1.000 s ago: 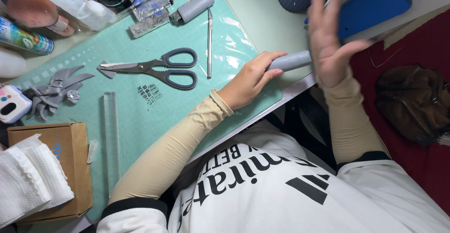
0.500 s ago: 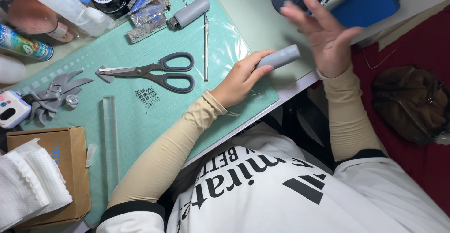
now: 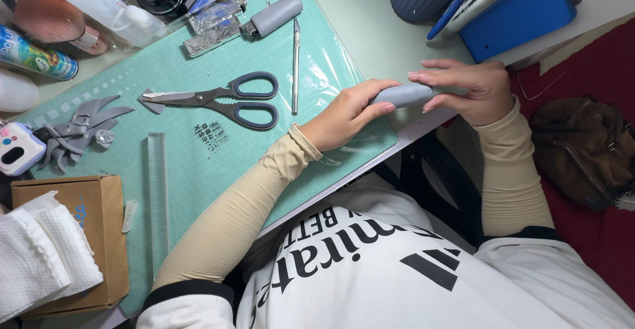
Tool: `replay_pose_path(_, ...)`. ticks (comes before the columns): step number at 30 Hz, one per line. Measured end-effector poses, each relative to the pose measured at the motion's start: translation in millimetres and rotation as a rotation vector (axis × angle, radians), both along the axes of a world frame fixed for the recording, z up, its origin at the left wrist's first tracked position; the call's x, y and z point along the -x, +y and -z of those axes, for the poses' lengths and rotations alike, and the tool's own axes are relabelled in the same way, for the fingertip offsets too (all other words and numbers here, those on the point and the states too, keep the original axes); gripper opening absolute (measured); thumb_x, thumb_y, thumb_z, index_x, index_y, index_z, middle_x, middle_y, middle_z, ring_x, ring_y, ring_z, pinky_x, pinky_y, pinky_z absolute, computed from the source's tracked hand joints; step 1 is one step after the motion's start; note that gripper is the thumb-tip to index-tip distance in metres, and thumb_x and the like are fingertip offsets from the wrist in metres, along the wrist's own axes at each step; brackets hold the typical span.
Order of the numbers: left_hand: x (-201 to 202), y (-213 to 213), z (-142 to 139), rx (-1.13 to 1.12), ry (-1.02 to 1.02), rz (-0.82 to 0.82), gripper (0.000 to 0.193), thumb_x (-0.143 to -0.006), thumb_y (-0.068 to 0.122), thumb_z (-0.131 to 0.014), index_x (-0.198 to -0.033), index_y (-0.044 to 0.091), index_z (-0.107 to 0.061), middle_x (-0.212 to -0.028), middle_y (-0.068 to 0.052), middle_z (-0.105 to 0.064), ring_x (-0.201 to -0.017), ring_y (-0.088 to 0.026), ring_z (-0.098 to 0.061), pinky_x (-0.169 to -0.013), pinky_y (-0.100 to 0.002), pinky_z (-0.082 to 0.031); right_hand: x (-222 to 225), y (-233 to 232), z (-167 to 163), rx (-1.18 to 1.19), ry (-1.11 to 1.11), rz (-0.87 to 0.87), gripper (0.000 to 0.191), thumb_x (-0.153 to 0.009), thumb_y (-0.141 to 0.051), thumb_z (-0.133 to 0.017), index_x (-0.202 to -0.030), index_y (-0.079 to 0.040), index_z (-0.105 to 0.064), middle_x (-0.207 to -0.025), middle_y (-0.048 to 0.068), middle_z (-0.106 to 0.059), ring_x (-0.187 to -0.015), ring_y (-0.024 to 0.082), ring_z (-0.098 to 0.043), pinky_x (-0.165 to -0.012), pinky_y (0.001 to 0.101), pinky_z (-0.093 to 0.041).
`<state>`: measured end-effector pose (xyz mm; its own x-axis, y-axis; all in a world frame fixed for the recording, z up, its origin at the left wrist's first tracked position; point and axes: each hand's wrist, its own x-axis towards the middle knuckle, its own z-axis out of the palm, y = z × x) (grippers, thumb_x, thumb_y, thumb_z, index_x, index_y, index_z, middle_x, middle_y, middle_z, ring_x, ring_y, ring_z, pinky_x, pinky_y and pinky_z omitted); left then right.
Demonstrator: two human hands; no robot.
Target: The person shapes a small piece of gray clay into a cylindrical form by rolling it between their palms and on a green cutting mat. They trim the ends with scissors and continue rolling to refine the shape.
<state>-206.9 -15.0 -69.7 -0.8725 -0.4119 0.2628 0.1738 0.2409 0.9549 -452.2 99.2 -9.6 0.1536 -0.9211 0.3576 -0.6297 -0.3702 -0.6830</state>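
Nearest to me, at the left, a brown cardboard box point(image 3: 73, 236) sits with a wad of white paper towel point(image 3: 36, 263) on it, and a clear ruler strip point(image 3: 157, 196) lies upright along the green cutting mat point(image 3: 198, 163).

At the right edge of the mat I hold a grey clay roll point(image 3: 403, 94) between both hands. My left hand point(image 3: 347, 114) is curled around its left end, fingers closed over the top and thumb under. My right hand point(image 3: 463, 87) is half open: the fingers are stretched out flat and together, fingertips resting along the top of the roll's right end, with the palm arched over it. The two hands are close, almost meeting over the roll, which lies level just above the mat's edge.

Left of my hands, in the middle of the mat, lie scissors point(image 3: 218, 98) with dark handles, blades pointing left, and a thin craft knife point(image 3: 296, 64) just right of them. Further left is a small heap of grey clay leaf shapes point(image 3: 79, 130).

Farther off, a second grey clay roll point(image 3: 276, 14) lies near the top of the mat beside crumpled foil wrap point(image 3: 211, 24). Bottles and jars point(image 3: 99, 1) crowd the far left, and a blue case point(image 3: 522, 11) sits at the far right
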Motion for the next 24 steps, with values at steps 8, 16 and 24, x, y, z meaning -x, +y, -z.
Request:
replay_pose_path(8,-0.1,7.4,-10.8,0.031,0.042,-0.100,0.038,-0.107,0.023,-0.060,-0.139,0.002,-0.057,-0.122,-0.014,-0.068,-0.109,-0.023,-0.068,-0.097,-0.033,-0.053,-11.1,9.9,-4.2,-0.134,-0.385,0.014,0.077,-0.102,-0.045,-0.061,-0.163,-0.005,-0.036,-0.156,0.021,-0.051,-0.148,0.032,-0.051,-0.128,0.0449,-0.042)
replay_pose_path(16,-4.0,18.4,-22.3,0.182,0.030,-0.126,0.035,-0.108,0.020,-0.057,-0.139,0.003,-0.053,-0.117,-0.015,-0.063,-0.103,-0.028,-0.066,-0.092,-0.036,-0.053,-59.3,-5.8,10.6,-0.126,-0.310,0.077,0.114,-0.090,-0.090,-0.011,-0.167,-0.010,0.013,-0.176,0.021,0.008,-0.167,0.036,0.004,-0.139,0.0515,-0.012)
replay_pose_path(24,-3.5,17.7,-19.2,0.179,0.018,-0.148,0.035,-0.108,0.019,-0.057,-0.138,0.003,-0.053,-0.116,-0.016,-0.062,-0.103,-0.030,-0.065,-0.091,-0.037,-0.052,-65.2,-13.2,12.6,-0.089,-0.176,0.131,0.111,-0.089,-0.090,-0.005,-0.168,-0.015,0.011,-0.176,0.019,0.007,-0.162,0.035,0.004,-0.135,0.0483,-0.003)
